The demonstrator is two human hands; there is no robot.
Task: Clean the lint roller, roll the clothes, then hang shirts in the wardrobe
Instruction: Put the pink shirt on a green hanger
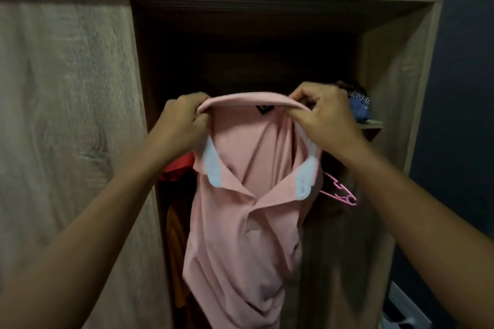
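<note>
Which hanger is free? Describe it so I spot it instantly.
Look into the open wardrobe, below the small shelf on its right side. Just right of the pink polo shirt pokes out a pink plastic hanger, notched, apparently bare, unlike the orange garments hanging left.

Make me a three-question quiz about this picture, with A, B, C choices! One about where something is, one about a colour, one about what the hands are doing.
1. Where is the pink hanger?
A. right of the shirt
B. on the floor
C. on top of the wardrobe

2. What colour are the shirt's collar tips?
A. green
B. white
C. black

3. What are the hands doing?
A. hanging empty
B. holding a roller
C. gripping the collar

Answers: 1 A, it pokes out at the shirt's right edge. 2 B, both tips look white. 3 C, left hand and right hand pinch the collar.
</note>
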